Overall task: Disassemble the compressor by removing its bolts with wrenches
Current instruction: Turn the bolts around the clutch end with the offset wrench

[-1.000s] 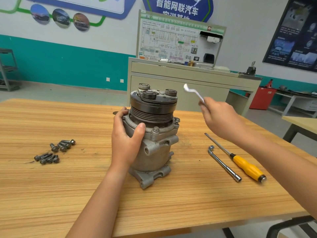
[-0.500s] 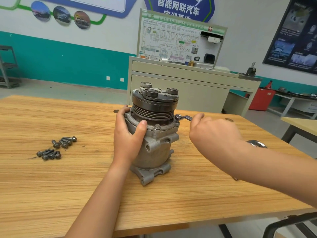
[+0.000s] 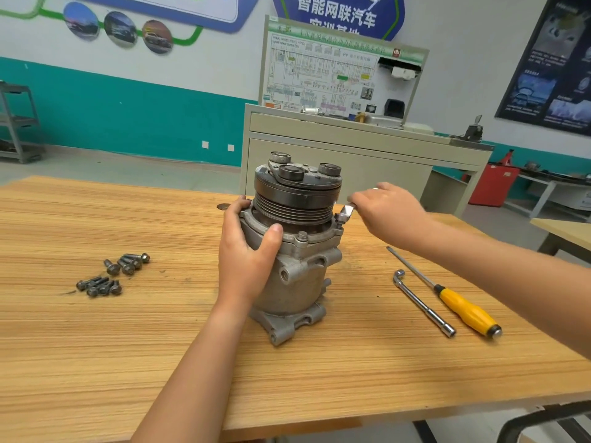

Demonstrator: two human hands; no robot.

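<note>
While the left grip (image 3: 246,251) wraps the compressor (image 3: 300,282) at its flange, thumb in front and fingers behind, the right grip (image 3: 390,212) pinches a small silver wrench (image 3: 347,212), whose head sits on a flange bolt (image 3: 338,219) just beside that grip. The compressor stands upright on the table (image 3: 128,362), between the two grips. Beyond them on the wall a blue sign (image 3: 335,14) reads 智能网联汽车. The diagram board (image 3: 319,75) under it shows "HV", and its other print is too small to read. Bare wood runs from the grips to the table's near edge. Loose bolts (image 3: 112,276) lie well outside the left grip. An L-shaped socket wrench (image 3: 422,303) and a yellow-handled screwdriver (image 3: 463,310) lie side by side below the right forearm.
</note>
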